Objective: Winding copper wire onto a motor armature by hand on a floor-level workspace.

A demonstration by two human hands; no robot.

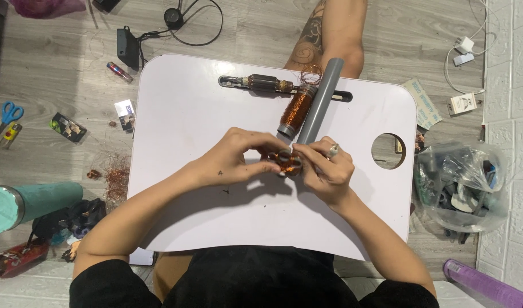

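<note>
1. Centre frame, just above the white tabletop [215, 222]: small copper-wound coil [288, 162] pinched between my left hand [235, 157] and right hand [324, 165], both clamped on it.
2. Likely light and rigid, with fragile fine wire; I'd grip the core edges, not the windings.
3. Grey tube [321, 100] touches it, running toward upper right.

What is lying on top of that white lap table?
On the white table lie a spool of copper wire, a grey pipe and a small motor part in its slot. Both hands, left hand and right hand, pinch a little copper coil, mostly covered by fingers.
</note>
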